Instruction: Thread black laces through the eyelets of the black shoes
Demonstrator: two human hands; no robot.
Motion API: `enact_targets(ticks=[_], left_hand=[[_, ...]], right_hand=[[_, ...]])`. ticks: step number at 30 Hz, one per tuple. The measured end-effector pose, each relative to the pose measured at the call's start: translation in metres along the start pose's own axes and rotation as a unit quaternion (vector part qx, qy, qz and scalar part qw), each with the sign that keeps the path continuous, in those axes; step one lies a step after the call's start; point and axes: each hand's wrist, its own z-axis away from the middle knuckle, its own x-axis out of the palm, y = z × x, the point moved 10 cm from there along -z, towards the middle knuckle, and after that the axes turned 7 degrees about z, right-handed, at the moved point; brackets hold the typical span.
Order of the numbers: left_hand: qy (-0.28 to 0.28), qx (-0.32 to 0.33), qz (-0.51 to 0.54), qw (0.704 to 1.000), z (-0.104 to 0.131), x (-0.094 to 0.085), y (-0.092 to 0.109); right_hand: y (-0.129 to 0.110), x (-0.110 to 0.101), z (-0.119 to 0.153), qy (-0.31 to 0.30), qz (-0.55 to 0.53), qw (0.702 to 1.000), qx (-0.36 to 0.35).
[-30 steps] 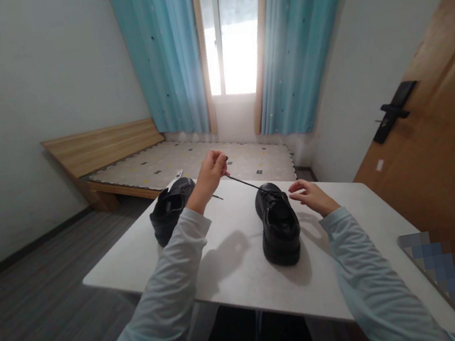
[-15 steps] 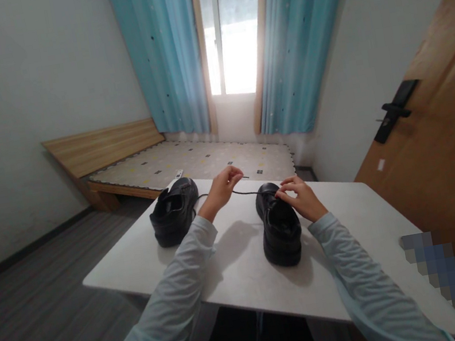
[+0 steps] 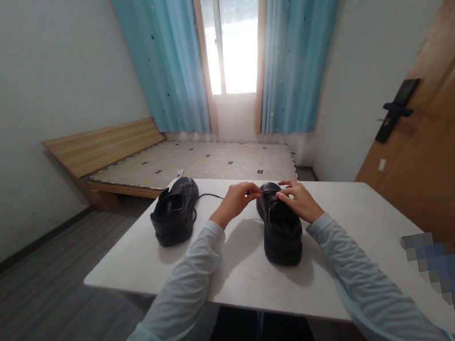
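Two black shoes stand on a white table. The right shoe (image 3: 283,237) has its toe pointing away from me. At the left side of its toe is my left hand (image 3: 241,198), fingertips pinched on the black shoelace. My right hand (image 3: 297,198) touches the lacing area from the right, its fingers bent and close together; what they pinch is too small to make out. The left shoe (image 3: 174,214) stands apart, with a black lace (image 3: 209,195) curving from its right side toward my left wrist.
The white table (image 3: 244,272) stands before a bed (image 3: 208,159) with a patterned mattress. A wooden door (image 3: 439,158) with a black handle is at the right. Blue curtains (image 3: 173,57) hang beside the window. Something pixelated lies near the table's right edge.
My left hand has moved right and toward me, from the gap between the shoes to the right shoe's toe. My right hand has stayed nearly in place at the laces.
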Motion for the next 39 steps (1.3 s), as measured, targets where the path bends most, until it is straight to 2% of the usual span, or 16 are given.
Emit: enact_targets(ticks=[6,16,24,28,39], left_hand=[[-0.001,0.024,-0.005,1.0,0.0,0.007,0.005],[-0.003,-0.018,0.012,1.0,0.001,0.014,0.002],[-0.027,-0.011,-0.017,0.999,0.003,0.014,0.005],[-0.014,-0.005,-0.02,1.0,0.005,0.014,0.006],[0.033,-0.019,-0.02,0.999,0.005,0.013,0.009]], right_hand=[[0.003,0.005,-0.001,-0.012,-0.002,1.0,0.013],[0.008,0.008,-0.003,0.001,-0.031,0.999,0.026],[0.008,0.015,-0.004,-0.035,-0.036,0.999,0.021],[0.011,0.017,-0.005,-0.054,-0.048,0.996,0.043],[0.01,0.013,-0.004,-0.049,-0.097,0.993,0.046]])
